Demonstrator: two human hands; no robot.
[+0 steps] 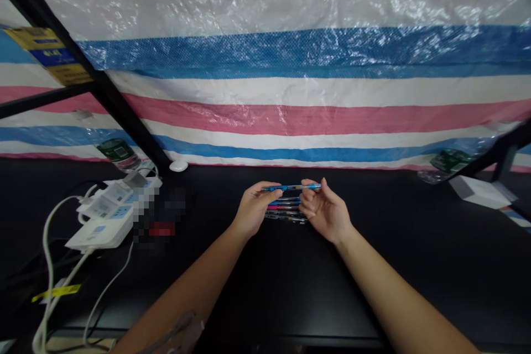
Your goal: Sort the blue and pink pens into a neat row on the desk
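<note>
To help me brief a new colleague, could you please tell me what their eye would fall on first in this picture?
A pink, white and blue striped tarpaulin fills the background behind the black table. At the centre, the left hand and right hand hold a blue pen above a row of pens. To the left lie white power strips.

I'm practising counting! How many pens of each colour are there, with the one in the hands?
Blue pens: 3, one held in the left hand and right hand
Pink pen: 1
Dark pens: 2
Total: 6, though the hands partly hide the row.
</note>
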